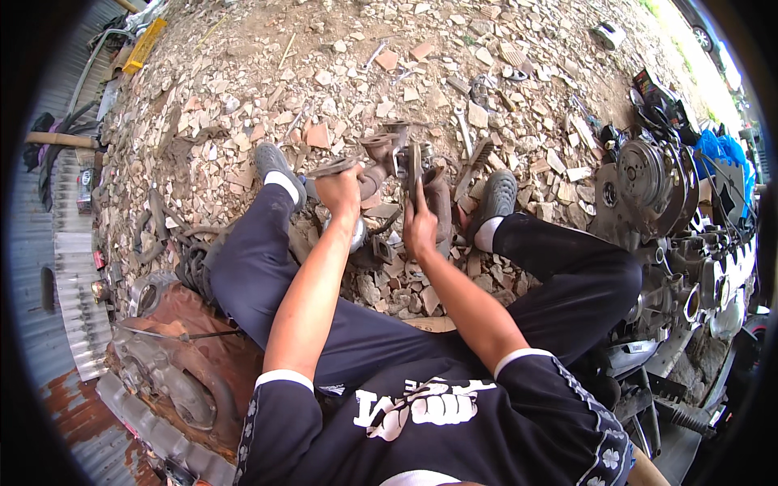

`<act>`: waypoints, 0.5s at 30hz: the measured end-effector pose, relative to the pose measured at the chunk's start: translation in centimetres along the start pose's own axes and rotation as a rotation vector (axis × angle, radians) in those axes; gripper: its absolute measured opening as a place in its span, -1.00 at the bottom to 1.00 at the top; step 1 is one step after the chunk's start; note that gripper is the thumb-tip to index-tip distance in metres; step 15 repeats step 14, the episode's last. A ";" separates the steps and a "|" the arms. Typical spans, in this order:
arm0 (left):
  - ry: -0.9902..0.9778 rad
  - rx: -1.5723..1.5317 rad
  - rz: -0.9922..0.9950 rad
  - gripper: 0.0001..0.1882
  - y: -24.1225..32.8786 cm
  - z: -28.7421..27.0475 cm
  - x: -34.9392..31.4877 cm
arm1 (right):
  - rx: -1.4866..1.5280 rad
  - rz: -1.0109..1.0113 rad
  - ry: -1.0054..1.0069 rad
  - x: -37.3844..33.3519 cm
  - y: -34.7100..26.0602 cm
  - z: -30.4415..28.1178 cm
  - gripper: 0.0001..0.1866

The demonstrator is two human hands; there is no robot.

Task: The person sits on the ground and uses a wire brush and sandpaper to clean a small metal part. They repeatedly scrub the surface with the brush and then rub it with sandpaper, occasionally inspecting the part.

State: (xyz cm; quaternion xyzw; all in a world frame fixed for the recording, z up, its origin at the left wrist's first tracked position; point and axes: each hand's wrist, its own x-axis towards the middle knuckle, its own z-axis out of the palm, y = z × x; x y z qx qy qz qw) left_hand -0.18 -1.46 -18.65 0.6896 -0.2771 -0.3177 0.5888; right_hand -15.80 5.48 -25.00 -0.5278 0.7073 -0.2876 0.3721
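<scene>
A rusty, branched metal pipe part with flanges, like an exhaust manifold, lies on the stones between my feet. My left hand is closed on the flange at its left end. My right hand grips a narrow, flat brown bar-like tool, held upright against the middle of the part; its exact kind is not clear. One finger lies along the tool. Beside the right hand stands a thick rusty pipe piece. A rounded silvery thing is partly hidden under my left forearm.
A wire brush and a spanner lie beyond my right hand, near my right shoe. Engine parts with a round pulley are heaped at the right. Greasy metal castings and a corrugated sheet wall are at the left.
</scene>
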 end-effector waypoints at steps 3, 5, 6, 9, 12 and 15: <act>0.023 0.015 0.049 -0.96 -0.6 -0.7 0.6 | -0.012 0.151 -0.076 -4.6 -1.1 0.1 -0.33; -0.039 0.035 -0.007 -0.97 0.5 -0.8 -0.1 | -0.018 0.253 -0.094 -4.6 -3.3 -0.5 -0.32; -0.033 0.034 0.006 -0.97 0.8 -0.8 -0.4 | -0.033 0.250 -0.080 -3.1 -3.5 -0.4 -0.32; -0.032 0.043 0.038 -0.92 0.8 0.1 -0.3 | -0.028 0.404 -0.122 2.3 -3.1 -0.1 -0.32; -0.029 0.050 0.023 -0.91 0.2 -0.6 -0.3 | 0.046 0.401 -0.167 -0.1 -4.1 -1.0 -0.33; -0.018 0.020 0.050 -0.92 0.1 -0.6 -0.3 | 0.074 0.309 -0.169 -2.2 -4.1 -1.0 -0.32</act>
